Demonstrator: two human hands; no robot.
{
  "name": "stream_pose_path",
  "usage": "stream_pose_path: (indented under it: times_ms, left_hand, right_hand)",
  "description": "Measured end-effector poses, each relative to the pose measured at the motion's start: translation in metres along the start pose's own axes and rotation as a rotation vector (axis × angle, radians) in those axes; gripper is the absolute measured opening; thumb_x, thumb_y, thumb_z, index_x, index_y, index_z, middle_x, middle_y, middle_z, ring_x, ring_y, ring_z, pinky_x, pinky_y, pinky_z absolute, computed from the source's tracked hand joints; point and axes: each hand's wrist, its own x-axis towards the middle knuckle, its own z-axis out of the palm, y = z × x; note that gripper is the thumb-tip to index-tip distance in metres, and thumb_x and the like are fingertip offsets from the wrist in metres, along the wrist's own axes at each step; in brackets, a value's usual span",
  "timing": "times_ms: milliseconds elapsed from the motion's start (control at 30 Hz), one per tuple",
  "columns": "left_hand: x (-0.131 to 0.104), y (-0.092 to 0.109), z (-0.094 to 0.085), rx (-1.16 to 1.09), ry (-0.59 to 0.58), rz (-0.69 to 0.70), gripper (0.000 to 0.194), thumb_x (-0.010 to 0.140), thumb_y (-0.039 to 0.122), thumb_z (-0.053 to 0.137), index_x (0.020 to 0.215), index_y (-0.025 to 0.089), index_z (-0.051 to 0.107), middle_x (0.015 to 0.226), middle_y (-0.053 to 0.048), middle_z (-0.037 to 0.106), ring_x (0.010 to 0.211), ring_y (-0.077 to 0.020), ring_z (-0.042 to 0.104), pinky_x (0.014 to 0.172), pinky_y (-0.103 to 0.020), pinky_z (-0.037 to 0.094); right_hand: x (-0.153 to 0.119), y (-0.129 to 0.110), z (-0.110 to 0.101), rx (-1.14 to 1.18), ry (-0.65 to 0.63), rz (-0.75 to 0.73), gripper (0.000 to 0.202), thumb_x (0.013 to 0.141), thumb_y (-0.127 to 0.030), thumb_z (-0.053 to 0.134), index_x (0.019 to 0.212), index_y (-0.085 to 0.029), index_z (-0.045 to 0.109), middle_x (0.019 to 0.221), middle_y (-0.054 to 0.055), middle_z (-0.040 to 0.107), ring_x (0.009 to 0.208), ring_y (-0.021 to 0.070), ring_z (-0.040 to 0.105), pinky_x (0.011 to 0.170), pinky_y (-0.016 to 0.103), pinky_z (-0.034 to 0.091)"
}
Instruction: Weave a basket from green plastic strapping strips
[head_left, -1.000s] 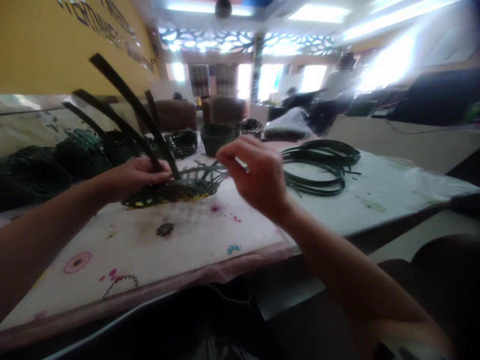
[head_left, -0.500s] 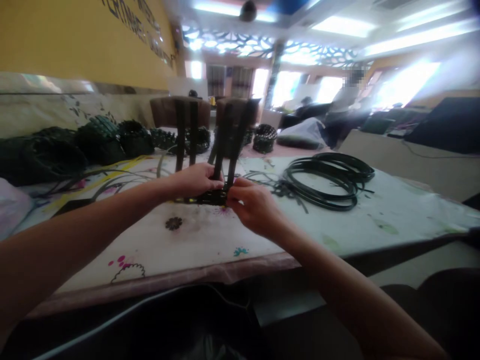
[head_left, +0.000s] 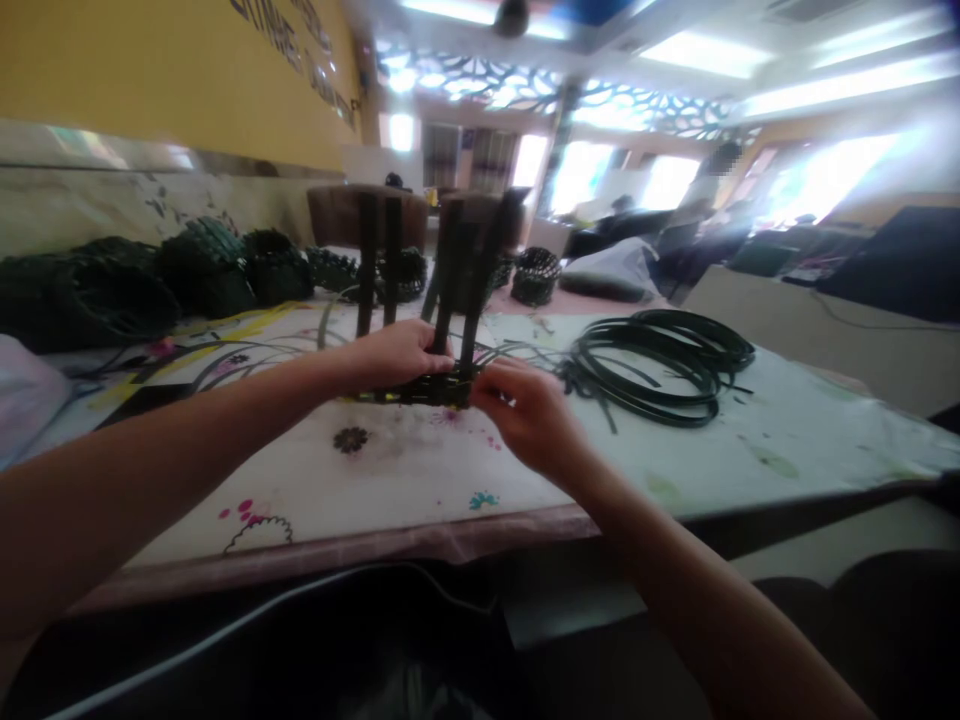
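Observation:
A partly woven basket (head_left: 424,388) of dark strips stands on the table in front of me, with several long flat strips rising upright from its low woven base. My left hand (head_left: 405,352) is closed on the near side of the basket, its thumb against the weave beside an upright strip. At the basket's right corner my right hand (head_left: 521,400) pinches a dark strip along the woven edge; the fingertips partly hide what is between them. Thin loose strips trail behind both hands.
Coils of dark strip (head_left: 649,370) lie on the right of the table (head_left: 420,480). Finished-looking woven baskets (head_left: 202,265) line the back left, and a smaller openwork basket (head_left: 535,275) stands at the back. A white plastic bag (head_left: 611,268) sits behind the coils. People are farther off.
My right hand has shifted slightly right along the basket's edge, away from my left hand. The left hand keeps its place on the basket. The view has turned slightly.

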Motion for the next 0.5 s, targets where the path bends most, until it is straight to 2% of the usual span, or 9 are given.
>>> stream_pose_path:
  times_ms: [133,267,500]
  left_hand:
    - [-0.001,-0.007,-0.003,-0.009,0.009,-0.011,0.027,0.080,0.040,0.060,0.089,0.016,0.071,0.082,-0.004,0.068,0.073,-0.0164,0.059,0.069,-0.028,0.042]
    - [0.000,0.001,0.001,-0.026,-0.005,-0.032,0.024,0.079,0.036,0.061,0.086,0.015,0.070,0.080,-0.004,0.068,0.071,-0.0157,0.058,0.068,-0.027,0.042]
    - [-0.002,0.012,0.004,-0.066,-0.026,-0.045,0.022,0.077,0.035,0.060,0.080,0.015,0.068,0.077,-0.004,0.067,0.069,-0.0152,0.057,0.067,-0.028,0.043]
  right_hand:
    - [-0.006,-0.002,-0.010,0.105,0.064,0.024,0.019,0.085,-0.016,0.057,0.067,-0.019,0.054,0.070,-0.001,0.052,0.068,0.0118,0.048,0.065,0.027,0.035]
    - [-0.007,0.000,-0.005,-0.024,0.118,0.039,0.027,0.082,-0.014,0.057,0.060,-0.019,0.042,0.065,-0.003,0.045,0.062,0.0104,0.041,0.060,0.027,0.029]
    - [0.000,-0.002,0.002,-0.184,-0.027,0.034,0.028,0.081,-0.013,0.052,0.060,-0.019,0.035,0.065,-0.002,0.044,0.062,0.0104,0.037,0.060,0.028,0.024]
